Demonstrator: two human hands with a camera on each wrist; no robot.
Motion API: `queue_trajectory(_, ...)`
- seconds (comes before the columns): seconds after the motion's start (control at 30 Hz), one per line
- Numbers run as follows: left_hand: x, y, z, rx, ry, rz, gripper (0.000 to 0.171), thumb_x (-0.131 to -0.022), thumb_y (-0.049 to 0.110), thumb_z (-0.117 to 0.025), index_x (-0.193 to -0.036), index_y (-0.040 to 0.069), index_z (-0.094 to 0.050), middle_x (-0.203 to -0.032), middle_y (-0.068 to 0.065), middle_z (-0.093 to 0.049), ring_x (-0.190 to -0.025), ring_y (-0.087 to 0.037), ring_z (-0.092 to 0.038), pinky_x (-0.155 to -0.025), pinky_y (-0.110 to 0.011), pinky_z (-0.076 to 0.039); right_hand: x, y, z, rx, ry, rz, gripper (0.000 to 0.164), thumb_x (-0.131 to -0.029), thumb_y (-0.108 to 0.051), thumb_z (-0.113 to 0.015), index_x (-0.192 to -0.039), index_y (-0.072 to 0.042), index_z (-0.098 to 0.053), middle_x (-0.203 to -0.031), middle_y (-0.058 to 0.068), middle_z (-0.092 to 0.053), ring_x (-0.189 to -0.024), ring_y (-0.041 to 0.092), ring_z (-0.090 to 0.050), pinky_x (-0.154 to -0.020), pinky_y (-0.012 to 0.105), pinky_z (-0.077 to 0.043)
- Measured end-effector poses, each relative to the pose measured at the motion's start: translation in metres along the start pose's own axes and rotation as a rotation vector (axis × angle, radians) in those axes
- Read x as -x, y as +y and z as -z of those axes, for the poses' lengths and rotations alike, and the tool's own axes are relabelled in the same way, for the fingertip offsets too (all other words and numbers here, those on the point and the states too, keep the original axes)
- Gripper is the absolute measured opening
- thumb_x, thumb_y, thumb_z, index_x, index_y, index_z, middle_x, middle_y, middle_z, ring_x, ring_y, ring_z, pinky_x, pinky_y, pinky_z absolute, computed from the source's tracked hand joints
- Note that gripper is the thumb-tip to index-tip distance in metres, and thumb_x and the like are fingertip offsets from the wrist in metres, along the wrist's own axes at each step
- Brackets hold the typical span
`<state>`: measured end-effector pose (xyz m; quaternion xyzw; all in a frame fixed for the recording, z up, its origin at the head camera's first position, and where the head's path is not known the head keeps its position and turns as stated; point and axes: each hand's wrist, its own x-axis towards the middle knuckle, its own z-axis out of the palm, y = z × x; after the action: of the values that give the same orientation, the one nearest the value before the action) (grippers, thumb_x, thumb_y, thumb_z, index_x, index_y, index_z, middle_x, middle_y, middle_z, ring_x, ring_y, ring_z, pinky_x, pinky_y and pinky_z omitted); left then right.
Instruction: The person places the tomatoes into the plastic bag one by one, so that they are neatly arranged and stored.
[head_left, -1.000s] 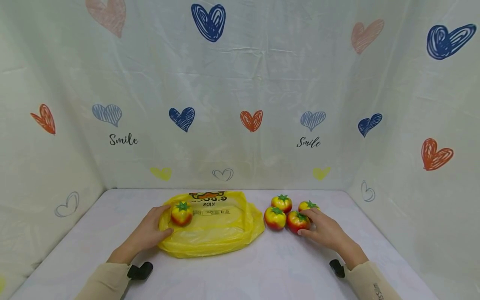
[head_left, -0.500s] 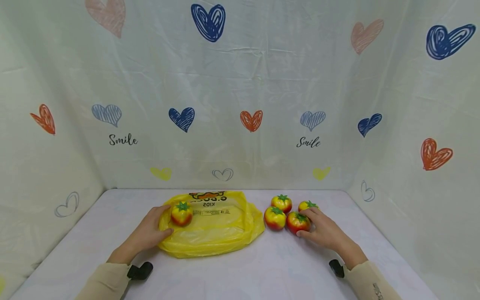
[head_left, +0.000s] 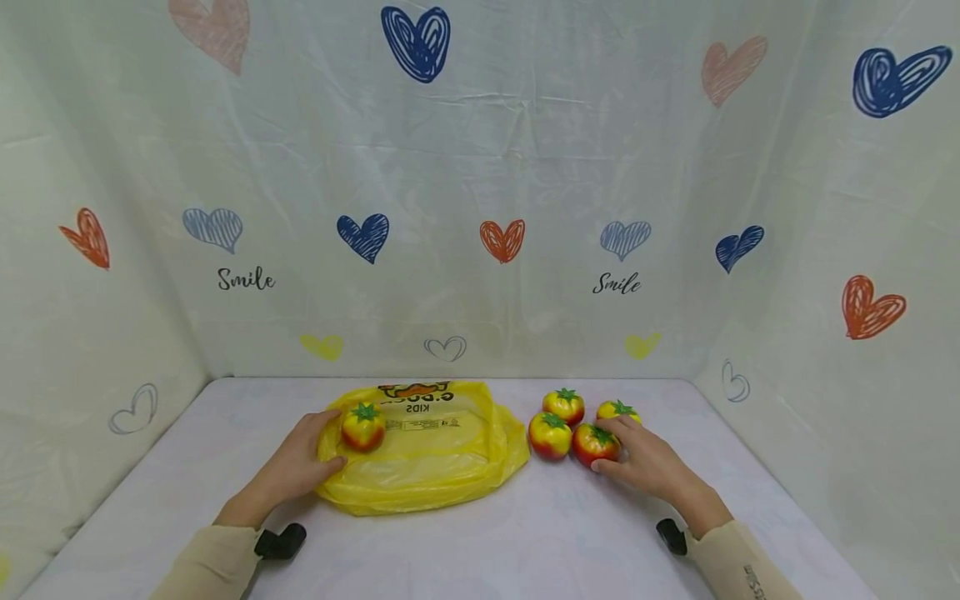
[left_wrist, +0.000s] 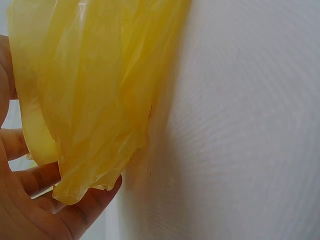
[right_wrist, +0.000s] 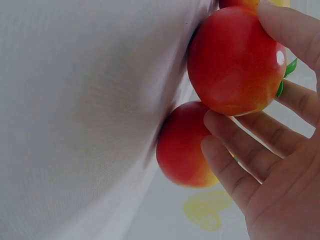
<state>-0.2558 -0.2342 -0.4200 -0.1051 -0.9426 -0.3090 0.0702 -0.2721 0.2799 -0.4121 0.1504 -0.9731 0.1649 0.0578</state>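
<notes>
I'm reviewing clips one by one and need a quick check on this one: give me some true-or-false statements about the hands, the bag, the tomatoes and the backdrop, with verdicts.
1. The left hand is at the left end of the yellow bag. True.
2. Both hands are at the bag. False: the right hand is at a front tomato to the bag's right.
3. Five tomatoes show in the head view. True.
4. Every tomato is to the right of the bag. False: a lone tomato lies within the bag's outline, near the left hand.
5. The backdrop is plain. False: it bears hearts and the word "Smile".
</notes>
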Motion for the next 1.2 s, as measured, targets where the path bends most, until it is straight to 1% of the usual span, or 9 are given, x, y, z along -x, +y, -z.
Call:
queue_trajectory(0.3,-0.0004,-0.0002,0.0004,0.000,-0.003,0.000,0.070,-0.080,0.016,-0.071,-0.137,-0.007,-0.038,-0.134,-0.029,-0.040,-0.123,-0.045,-0.040,-0.102,-0.062,-0.032,0.0004,-0.0016,0.0009,0.010,0.002,0.001,0.066,-0.080,-0.046,-0.073,-0.134,-0.014,-0.053,-0.138,0.016,-0.047,-0.121,0.037,-0.049,-0.097,0.061,-0.040)
queue_trajectory(0.57,-0.0003,-0.0008,-0.0005,-0.007,0.004,-0.002,0.070,-0.080,0.016,-0.071,-0.137,-0.007,-0.038,-0.133,-0.028,-0.041,-0.123,-0.045,-0.040,-0.103,-0.062,-0.031,0.0010,-0.0005,0.0000,0.011,0.003,0.007,0.067,-0.079,-0.050,-0.072,-0.132,-0.014,-0.054,-0.137,0.015,-0.048,-0.120,0.036,-0.050,-0.095,0.061,-0.041)
queue_trajectory(0.7,-0.0006,-0.0023,-0.0020,-0.014,0.007,-0.002,0.069,-0.080,0.016,-0.071,-0.137,-0.006,-0.038,-0.132,-0.027,-0.041,-0.123,-0.045,-0.040,-0.103,-0.062,-0.031,0.0007,-0.0001,-0.0006,0.009,0.012,0.014,0.065,-0.079,-0.048,-0.073,-0.132,-0.015,-0.054,-0.137,0.014,-0.048,-0.120,0.035,-0.050,-0.096,0.060,-0.040)
queue_trajectory(0.93,-0.0017,-0.0048,-0.0031,-0.021,0.026,-0.025,0.069,-0.079,0.016,-0.070,-0.136,-0.007,-0.039,-0.131,-0.027,-0.042,-0.122,-0.045,-0.041,-0.102,-0.062,-0.032,0.0019,-0.0002,-0.0006,0.011,0.013,0.011,0.065,-0.079,-0.048,-0.073,-0.132,-0.015,-0.054,-0.138,0.014,-0.048,-0.121,0.036,-0.050,-0.096,0.060,-0.040)
queue_trajectory(1.2,-0.0003,-0.0019,-0.0006,-0.011,0.015,-0.021,0.069,-0.080,0.015,-0.071,-0.136,-0.007,-0.039,-0.132,-0.028,-0.042,-0.122,-0.045,-0.041,-0.102,-0.062,-0.032,0.0019,-0.0022,0.0013,0.014,0.020,0.025,0.062,-0.080,-0.043,-0.073,-0.132,-0.014,-0.054,-0.138,0.013,-0.048,-0.121,0.035,-0.050,-0.097,0.059,-0.040)
